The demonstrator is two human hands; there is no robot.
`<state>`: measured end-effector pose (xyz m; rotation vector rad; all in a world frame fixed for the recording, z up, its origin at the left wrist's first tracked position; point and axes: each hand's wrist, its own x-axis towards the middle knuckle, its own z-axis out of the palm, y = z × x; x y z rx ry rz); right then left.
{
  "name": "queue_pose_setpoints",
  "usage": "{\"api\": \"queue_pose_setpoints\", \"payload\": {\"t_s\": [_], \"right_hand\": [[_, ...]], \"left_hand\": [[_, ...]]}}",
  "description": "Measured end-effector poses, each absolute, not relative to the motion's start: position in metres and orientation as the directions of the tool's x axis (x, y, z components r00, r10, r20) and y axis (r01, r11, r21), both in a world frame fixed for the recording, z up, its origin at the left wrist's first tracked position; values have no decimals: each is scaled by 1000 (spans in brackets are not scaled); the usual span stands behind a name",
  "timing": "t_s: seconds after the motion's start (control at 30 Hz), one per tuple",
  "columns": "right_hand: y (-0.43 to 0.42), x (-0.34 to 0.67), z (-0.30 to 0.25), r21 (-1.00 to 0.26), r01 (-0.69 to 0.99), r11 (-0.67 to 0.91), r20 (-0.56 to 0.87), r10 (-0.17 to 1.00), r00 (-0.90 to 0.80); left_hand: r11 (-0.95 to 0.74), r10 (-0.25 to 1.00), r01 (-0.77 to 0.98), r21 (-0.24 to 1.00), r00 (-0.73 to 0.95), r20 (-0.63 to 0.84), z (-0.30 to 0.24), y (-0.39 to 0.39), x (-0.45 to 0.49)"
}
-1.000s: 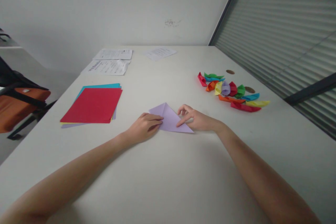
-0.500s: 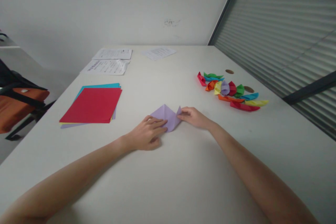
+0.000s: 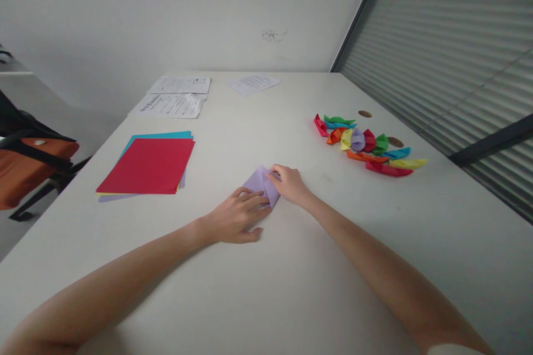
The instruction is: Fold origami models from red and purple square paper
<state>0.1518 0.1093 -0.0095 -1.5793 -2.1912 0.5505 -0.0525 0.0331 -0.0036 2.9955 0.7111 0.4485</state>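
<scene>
A small sheet of purple origami paper (image 3: 255,179) lies on the white table in front of me, partly folded, with a crease down its middle. My left hand (image 3: 241,215) rests on its left and near part, fingers spread and pressing it down. With my right hand (image 3: 288,183) I pinch the paper's right flap, which is folded over toward the middle crease. The fingers of both hands cover parts of the paper.
To the left is a stack of coloured paper (image 3: 147,166), red on top. Several folded paper boats (image 3: 368,141) in many colours sit at the right. Printed sheets (image 3: 172,104) lie at the back left, another sheet (image 3: 255,84) at the back middle. An orange chair (image 3: 39,163) stands left of the table.
My right hand has moved left, bringing the raised right corner of the purple paper over toward the middle. My left hand has shifted slightly, its thumb now farther out.
</scene>
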Motion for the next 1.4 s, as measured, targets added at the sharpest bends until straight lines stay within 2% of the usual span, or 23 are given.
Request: {"api": "queue_pose_setpoints", "payload": {"t_s": [0.1, 0.27, 0.7, 0.93, 1.1, 1.27, 1.4], "right_hand": [[104, 146, -12, -380, 880, 283, 97, 959, -267], [99, 147, -12, -311, 910, 275, 146, 960, -240], [94, 149, -11, -278, 922, 270, 208, 954, -216], [95, 149, -12, -277, 928, 248, 196, 961, -198], [96, 149, -12, -269, 933, 238, 198, 962, -189], [96, 149, -14, -256, 937, 239, 202, 961, -190], [96, 149, -14, -246, 940, 237, 208, 960, -188]], "left_hand": [[-891, 453, 440, 114, 847, 278, -5, 33, -54], [-899, 438, 415, 141, 847, 302, -7, 34, -55], [-911, 410, 396, 115, 847, 339, -10, 35, -53], [-900, 433, 381, 214, 841, 324, -8, 37, -52], [-901, 427, 370, 226, 847, 317, -7, 38, -52], [-846, 509, 422, 326, 820, 262, -5, 38, -51], [-840, 530, 461, 287, 813, 243, -5, 38, -49]]}}
